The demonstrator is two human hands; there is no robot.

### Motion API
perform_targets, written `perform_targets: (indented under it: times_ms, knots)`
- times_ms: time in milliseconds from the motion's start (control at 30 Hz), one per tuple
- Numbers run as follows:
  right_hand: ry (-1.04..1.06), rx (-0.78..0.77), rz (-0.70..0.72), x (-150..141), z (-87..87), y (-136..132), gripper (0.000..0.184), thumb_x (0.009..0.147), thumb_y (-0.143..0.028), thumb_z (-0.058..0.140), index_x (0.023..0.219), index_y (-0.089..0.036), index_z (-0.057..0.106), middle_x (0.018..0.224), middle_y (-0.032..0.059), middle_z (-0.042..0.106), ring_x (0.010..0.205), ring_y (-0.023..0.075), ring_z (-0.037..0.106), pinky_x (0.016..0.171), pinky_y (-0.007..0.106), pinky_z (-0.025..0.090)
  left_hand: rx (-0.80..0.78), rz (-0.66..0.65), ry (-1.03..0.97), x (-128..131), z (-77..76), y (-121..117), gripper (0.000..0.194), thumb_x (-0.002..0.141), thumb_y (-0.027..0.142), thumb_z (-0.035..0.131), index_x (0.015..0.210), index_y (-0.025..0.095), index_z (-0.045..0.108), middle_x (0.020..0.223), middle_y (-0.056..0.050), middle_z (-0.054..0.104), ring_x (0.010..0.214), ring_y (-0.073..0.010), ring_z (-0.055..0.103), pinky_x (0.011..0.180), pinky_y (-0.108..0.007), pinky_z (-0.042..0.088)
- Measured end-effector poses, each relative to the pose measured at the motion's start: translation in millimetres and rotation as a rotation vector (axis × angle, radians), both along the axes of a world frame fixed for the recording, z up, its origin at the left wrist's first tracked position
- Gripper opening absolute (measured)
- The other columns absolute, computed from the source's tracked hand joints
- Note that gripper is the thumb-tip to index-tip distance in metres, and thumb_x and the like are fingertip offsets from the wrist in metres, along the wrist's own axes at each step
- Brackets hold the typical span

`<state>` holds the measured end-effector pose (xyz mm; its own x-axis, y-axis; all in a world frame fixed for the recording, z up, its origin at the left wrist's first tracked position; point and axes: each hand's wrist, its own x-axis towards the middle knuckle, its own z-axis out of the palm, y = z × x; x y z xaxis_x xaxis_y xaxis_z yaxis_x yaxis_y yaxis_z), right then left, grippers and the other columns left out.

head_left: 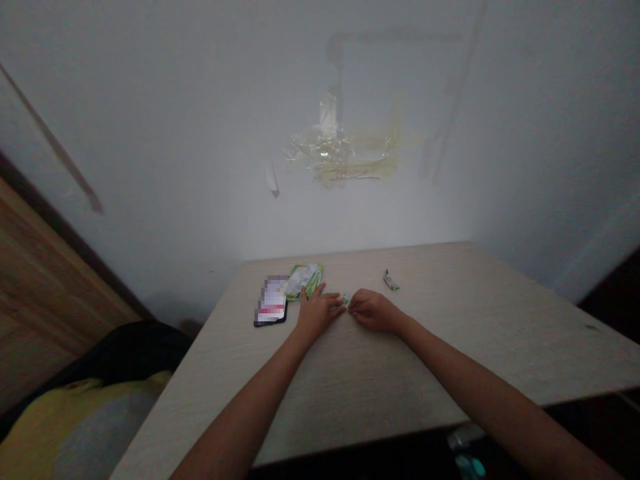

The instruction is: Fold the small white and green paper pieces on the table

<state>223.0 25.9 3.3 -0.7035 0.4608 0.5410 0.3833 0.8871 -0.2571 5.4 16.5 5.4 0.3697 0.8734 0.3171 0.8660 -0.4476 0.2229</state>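
Admittedly, the packet [345,300] between 2 hands [319,312] [374,310] has an unclear long axis.

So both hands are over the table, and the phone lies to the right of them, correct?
Not quite: the head view shows the phone to the left of both the left hand and the right hand. Both are indeed over the table.

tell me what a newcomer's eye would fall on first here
Probably the left hand and right hand, close together on the pale table with a small green-and-white piece between them. Next might come the shiny clear tape stuck to the wall above. The phone, its screen pixelated, also stands out left of the hands.
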Motion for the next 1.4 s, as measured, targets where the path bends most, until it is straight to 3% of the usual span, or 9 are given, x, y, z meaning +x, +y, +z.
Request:
perform_targets:
  times_ms: [133, 233, 367, 467, 700, 933, 1133, 1400]
  knots:
    - [0.058, -0.045, -0.114, 1, -7.2, 8, 0.019, 0.089, -0.016, 0.056, 0.090, -0.019, 0.074, 0.092, 0.0089, 0.071, 0.091, 0.0201, 0.063, 0.085, 0.034, 0.051, -0.014, -0.032, -0.018, -2, -2.9, 0, 0.024, 0.091, 0.047, 0.054, 0.108, 0.040, 0.069, 0.129, 0.004, 0.066, 0.139, -0.0301, 0.038, 0.110, -0.075, 0.005]
    - [0.097, -0.085, -0.216, 3, -12.6, 16, 0.024, 0.088, -0.016, 0.057, 0.107, -0.017, 0.072, 0.106, 0.0112, 0.069, 0.103, 0.0221, 0.060, 0.094, 0.038, 0.049, -0.042, -0.067, -0.040, -1, -2.7, -1, 0.026, 0.091, 0.047, 0.054, 0.110, 0.038, 0.068, 0.131, 0.003, 0.065, 0.139, -0.0301, 0.038, 0.110, -0.076, 0.003]
    - [0.015, -0.104, -0.285, 4, -18.3, 22, 0.042, 0.088, -0.021, 0.060, 0.130, -0.017, 0.060, 0.127, 0.0146, 0.061, 0.120, 0.0262, 0.052, 0.105, 0.045, 0.042, -0.053, -0.089, -0.055, 0, -1.8, -3, 0.029, 0.088, 0.050, 0.057, 0.109, 0.033, 0.068, 0.131, -0.001, 0.064, 0.139, -0.0303, 0.038, 0.111, -0.075, 0.000]
    - [-0.073, -0.091, -0.301, 2, -21.2, 21, 0.042, 0.092, -0.025, 0.055, 0.133, -0.019, 0.058, 0.135, 0.0150, 0.056, 0.125, 0.0272, 0.048, 0.106, 0.048, 0.040, -0.040, -0.100, -0.062, -1, -3.4, -3, 0.032, 0.086, 0.051, 0.059, 0.108, 0.030, 0.068, 0.130, -0.004, 0.065, 0.139, -0.0303, 0.038, 0.112, -0.072, -0.002]
    - [-0.044, -0.109, -0.292, 0, -17.9, 15, 0.034, 0.090, -0.023, 0.058, 0.122, -0.018, 0.064, 0.128, 0.0154, 0.059, 0.123, 0.0263, 0.049, 0.105, 0.046, 0.041, -0.012, -0.114, -0.074, -2, -5.6, -3, 0.035, 0.083, 0.050, 0.064, 0.111, 0.029, 0.065, 0.131, -0.004, 0.064, 0.139, -0.0302, 0.038, 0.113, -0.071, -0.004]
    - [0.077, -0.157, -0.308, 1, -19.1, 18, 0.022, 0.083, -0.022, 0.065, 0.104, -0.015, 0.068, 0.116, 0.0136, 0.063, 0.114, 0.0251, 0.053, 0.102, 0.042, 0.043, 0.007, -0.079, -0.065, -2, -4.7, -3, 0.023, 0.087, 0.035, 0.060, 0.109, 0.033, 0.067, 0.124, -0.001, 0.067, 0.135, -0.0282, 0.042, 0.112, -0.071, -0.001]
    - [0.087, -0.166, -0.308, 2, -22.9, 20, 0.027, 0.083, -0.023, 0.066, 0.110, -0.016, 0.067, 0.114, 0.0128, 0.062, 0.114, 0.0245, 0.053, 0.102, 0.041, 0.042, -0.022, -0.083, -0.113, -3, -2.7, -3, 0.023, 0.088, 0.036, 0.060, 0.109, 0.035, 0.068, 0.121, 0.000, 0.070, 0.132, -0.0279, 0.045, 0.111, -0.072, -0.003]
    - [0.111, -0.182, -0.311, 1, -21.3, 19, 0.015, 0.084, -0.024, 0.066, 0.097, -0.019, 0.072, 0.112, 0.0120, 0.062, 0.112, 0.0242, 0.053, 0.102, 0.041, 0.042, -0.083, -0.062, -0.168, 0, 0.7, -6, 0.024, 0.086, 0.040, 0.061, 0.109, 0.035, 0.068, 0.119, 0.001, 0.070, 0.131, -0.0274, 0.047, 0.112, -0.070, -0.007]
